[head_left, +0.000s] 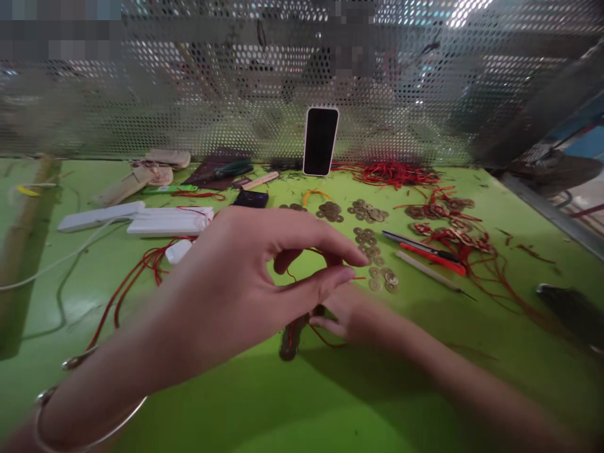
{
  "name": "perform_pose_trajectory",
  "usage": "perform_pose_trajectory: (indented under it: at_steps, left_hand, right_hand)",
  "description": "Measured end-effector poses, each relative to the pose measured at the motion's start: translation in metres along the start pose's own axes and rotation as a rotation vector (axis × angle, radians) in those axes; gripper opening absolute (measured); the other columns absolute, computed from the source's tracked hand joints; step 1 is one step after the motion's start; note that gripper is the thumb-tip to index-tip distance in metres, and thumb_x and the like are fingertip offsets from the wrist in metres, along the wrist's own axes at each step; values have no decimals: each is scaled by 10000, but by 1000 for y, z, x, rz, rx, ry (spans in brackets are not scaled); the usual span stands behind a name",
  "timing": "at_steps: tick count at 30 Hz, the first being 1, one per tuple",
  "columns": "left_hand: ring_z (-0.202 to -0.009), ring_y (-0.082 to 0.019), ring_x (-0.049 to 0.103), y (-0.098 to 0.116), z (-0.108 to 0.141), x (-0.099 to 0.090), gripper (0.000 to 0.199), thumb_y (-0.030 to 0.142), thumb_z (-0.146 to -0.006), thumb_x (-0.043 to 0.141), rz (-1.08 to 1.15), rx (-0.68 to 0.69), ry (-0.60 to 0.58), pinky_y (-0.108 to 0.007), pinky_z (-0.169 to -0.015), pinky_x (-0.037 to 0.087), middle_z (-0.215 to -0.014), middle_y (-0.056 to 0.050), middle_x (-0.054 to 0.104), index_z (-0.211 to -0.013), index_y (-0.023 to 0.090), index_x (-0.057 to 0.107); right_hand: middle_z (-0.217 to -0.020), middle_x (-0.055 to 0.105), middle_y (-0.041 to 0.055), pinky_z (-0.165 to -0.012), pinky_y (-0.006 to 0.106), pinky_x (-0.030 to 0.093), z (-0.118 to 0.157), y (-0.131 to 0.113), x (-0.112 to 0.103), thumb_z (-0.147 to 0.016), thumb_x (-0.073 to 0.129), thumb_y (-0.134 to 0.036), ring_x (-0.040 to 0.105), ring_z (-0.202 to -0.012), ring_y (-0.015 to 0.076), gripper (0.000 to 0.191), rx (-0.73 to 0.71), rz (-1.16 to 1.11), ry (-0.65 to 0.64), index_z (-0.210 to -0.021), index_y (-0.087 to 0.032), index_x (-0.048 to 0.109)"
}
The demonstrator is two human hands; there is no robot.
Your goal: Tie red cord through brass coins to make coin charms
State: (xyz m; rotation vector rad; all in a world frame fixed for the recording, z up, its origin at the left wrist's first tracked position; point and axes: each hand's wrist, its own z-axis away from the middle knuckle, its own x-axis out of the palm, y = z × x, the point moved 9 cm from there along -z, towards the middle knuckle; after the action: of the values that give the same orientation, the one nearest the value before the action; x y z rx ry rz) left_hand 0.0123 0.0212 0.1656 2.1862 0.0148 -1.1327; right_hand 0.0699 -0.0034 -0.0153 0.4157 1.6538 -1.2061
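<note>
We had our left hand [221,277] raised over the green table [349,402], its thumb and forefinger brought near each other; a red cord [360,278] showed just by the thumb tip, though we could not tell whether the fingers gripped it. Our right hand [352,311] was lower, partly hidden behind the left; its fingertips were covered, so we could not tell if they held anything. The coin strip [289,343], with red cord along it, lay on the table just below our hands; beyond them were small piles of loose coins [365,238], and to the right of these lay a knife [425,248] and an awl [427,272], side by side; farther right we had corded coins [453,236]; a phone [321,141] stood upright against the mesh [189,94], near a red tangle [391,173].
</note>
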Motion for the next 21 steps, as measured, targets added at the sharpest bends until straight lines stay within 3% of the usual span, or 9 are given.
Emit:
perform_pose_trajectory:
  at_steps: [5, 16, 21]
  left_hand:
    - [-718, -121, 641, -4, -3, 4, 118, 211, -787, 625, -38, -9, -12, -203, -642, 479, -787, 69, 704, -840, 285, 701]
    - [-685, -145, 635, -7, -3, 5, 93, 231, -773, 640, -77, -22, 2, -235, -631, 490, -763, 45, 699, -807, 289, 704]
    - [-658, -131, 613, -9, -3, 6, 94, 234, -762, 650, -107, -23, -2, -207, -555, 456, -753, 53, 687, -802, 300, 703]
  right_hand:
    - [-1044, 586, 112, -853, 385, 442, 6, -4, -6, -817, 587, -222, 541, -970, 235, 238, -5, 29, 112, -1046, -159, 587]
    - [-925, 599, 91, -779, 355, 474, 4, -6, -3, -863, 489, -188, 557, -844, 207, 127, 49, -13, 68, -955, -148, 567]
    - [-1048, 593, 135, -885, 425, 452, 8, -15, -8, -866, 508, -191, 543, -1002, 250, 227, 13, 90, 86, -1084, -131, 527]
